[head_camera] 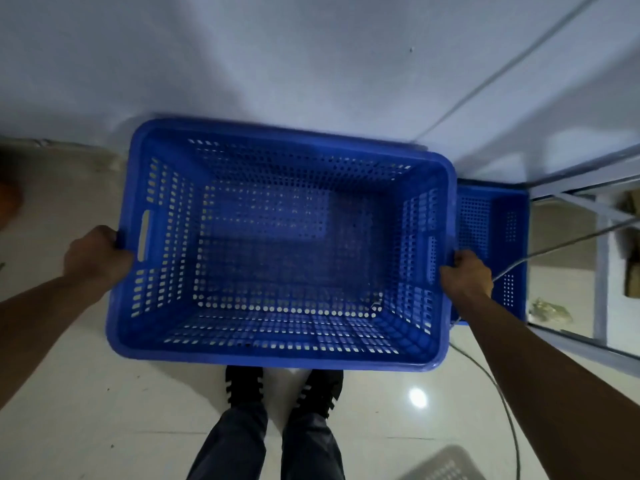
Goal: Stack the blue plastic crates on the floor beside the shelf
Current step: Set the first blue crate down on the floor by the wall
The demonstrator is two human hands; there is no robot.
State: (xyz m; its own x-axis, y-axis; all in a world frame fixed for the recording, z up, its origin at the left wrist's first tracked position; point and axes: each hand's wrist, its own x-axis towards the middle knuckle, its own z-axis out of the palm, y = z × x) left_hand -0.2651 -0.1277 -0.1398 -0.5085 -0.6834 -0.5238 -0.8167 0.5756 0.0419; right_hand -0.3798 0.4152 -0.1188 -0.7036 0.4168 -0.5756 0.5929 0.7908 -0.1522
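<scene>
The left hand (98,259) has its grip clamped on the crate (280,244) rim at 9 o'clock; the right hand (467,277) is clamped at 3 o'clock. The crate appears carried above the floor (86,393), so the placing step looks in hand. Next, shift toward the second crate (491,237) at 3 o'clock beside the shelf (602,216), align rims, then lower.

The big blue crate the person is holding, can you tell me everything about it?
The big blue crate looks like plastic, rectangular and empty, with small holes across its walls and floor, a thick rounded rim and a handle slot at each short end. It faces open side up, held above the floor. The left hand and right hand each grip one end. Another blue crate shows behind its right side.
</scene>
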